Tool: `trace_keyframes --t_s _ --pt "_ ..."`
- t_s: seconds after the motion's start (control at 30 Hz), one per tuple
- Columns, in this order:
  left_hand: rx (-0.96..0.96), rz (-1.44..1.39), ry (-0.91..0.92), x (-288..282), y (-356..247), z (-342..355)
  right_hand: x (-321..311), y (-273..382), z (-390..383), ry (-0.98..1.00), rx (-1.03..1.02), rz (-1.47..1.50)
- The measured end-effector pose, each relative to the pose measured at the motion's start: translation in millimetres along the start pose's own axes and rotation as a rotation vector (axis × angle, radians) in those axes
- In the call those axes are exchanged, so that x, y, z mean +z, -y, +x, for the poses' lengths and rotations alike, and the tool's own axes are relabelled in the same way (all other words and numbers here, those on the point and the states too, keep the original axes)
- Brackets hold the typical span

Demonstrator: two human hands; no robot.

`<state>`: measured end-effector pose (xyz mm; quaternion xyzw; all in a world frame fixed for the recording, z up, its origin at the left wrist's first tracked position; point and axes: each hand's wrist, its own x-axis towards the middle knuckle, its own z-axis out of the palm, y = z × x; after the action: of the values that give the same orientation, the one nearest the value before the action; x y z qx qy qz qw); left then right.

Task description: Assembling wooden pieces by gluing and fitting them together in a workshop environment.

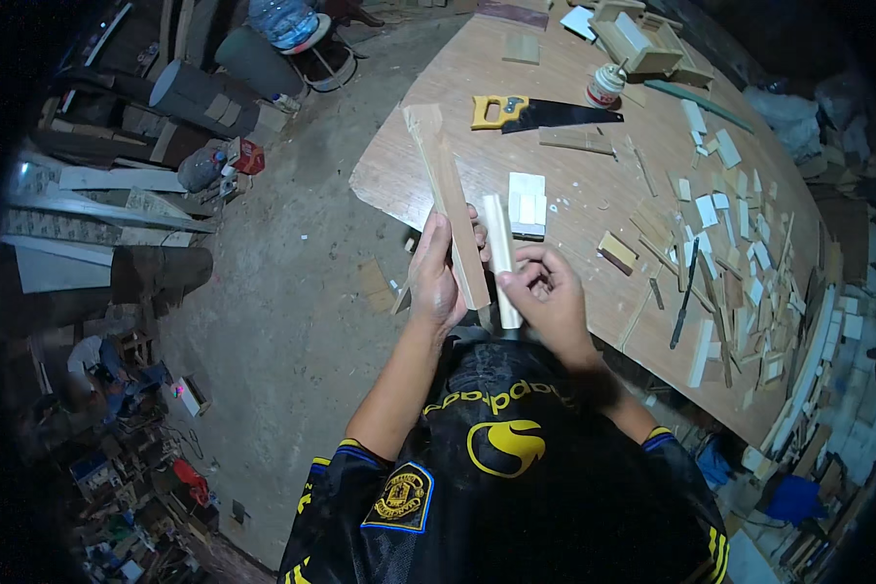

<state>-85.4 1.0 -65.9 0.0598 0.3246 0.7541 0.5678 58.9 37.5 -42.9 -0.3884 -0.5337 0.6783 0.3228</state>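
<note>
In my left hand (440,268) is a long flat wooden strip (448,195), held upright and tilted, its top end reaching over the table's near left corner. My fingers wrap round its lower half. My right hand (550,292) pinches a shorter pale wooden stick (499,253) between thumb and fingers, close beside the strip. Whether the two pieces touch at the bottom I cannot tell. Just beyond the stick, a small white box (528,200) lies on the wooden table (467,78).
A handsaw (545,114) with a yellow handle lies across the table, near a glue bottle (606,86). A yellow-topped block (617,253), a dark thin tool (686,292) and many wood offcuts (749,224) cover the right side. Left, a water jug (282,21) stands on a stool.
</note>
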Motion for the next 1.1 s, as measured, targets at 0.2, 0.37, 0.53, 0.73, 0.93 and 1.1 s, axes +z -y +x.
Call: trace_keyframes --t_s 0.2,0.37,0.53,0.73,0.93,1.1 --pt "0.187 0.131 -0.055 15.0 -25.9 -28.0 41.5 7.1 -2.9 0.062 -0.164 -0.181" --pt "0.201 0.098 -0.083 16.6 -40.2 -44.0 61.5 8.5 -5.1 0.111 -0.260 -0.149" --pt "0.232 0.146 0.058 13.7 -52.1 -50.0 67.8 15.8 -5.2 0.158 -0.284 -0.174" --pt "0.220 0.174 0.049 18.0 -54.8 -52.4 70.7 19.6 -5.6 0.148 -0.219 -0.095" --pt "0.214 0.155 0.079 21.2 -56.2 -44.0 72.6 25.8 -1.4 0.119 -0.216 -0.057" --pt "0.184 0.157 0.090 15.4 -56.6 -36.5 74.7 26.3 1.5 0.105 -0.202 -0.044"
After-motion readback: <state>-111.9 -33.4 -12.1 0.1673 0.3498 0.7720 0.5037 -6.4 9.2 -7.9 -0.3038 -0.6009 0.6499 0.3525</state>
